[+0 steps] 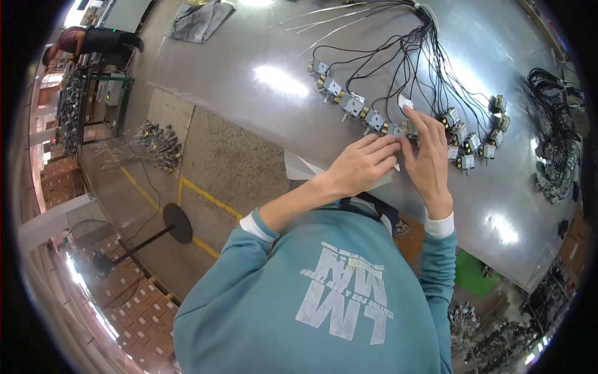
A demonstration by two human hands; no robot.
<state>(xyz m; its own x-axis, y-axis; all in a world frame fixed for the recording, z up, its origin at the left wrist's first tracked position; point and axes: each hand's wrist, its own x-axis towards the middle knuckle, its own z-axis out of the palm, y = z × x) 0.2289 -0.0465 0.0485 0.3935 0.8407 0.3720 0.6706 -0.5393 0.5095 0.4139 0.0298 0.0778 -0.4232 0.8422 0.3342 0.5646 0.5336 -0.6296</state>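
Along the near edge of the metal table runs a slanting row of small silver box-shaped parts (353, 106) with black leads and yellowish terminals. The curled fingers of my left hand (363, 164) are closed at the last part of this row, a small metal box (396, 129), partly hidden under the fingertips. My right hand (430, 154) is beside it, its thumb close to the same box. A small white label (405, 101) is at the tip of its outstretched index finger. More such boxes (471, 143) lie in a cluster right of my right hand.
Black leads (430, 47) gather into a bundle at the far side. Another coiled bundle (551, 124) lies at the right. A grey cloth (199, 22) rests on the far left corner. White paper (302, 167) sticks out at the near edge. A stand fan (177, 223) and a person (93, 42) are to the left.
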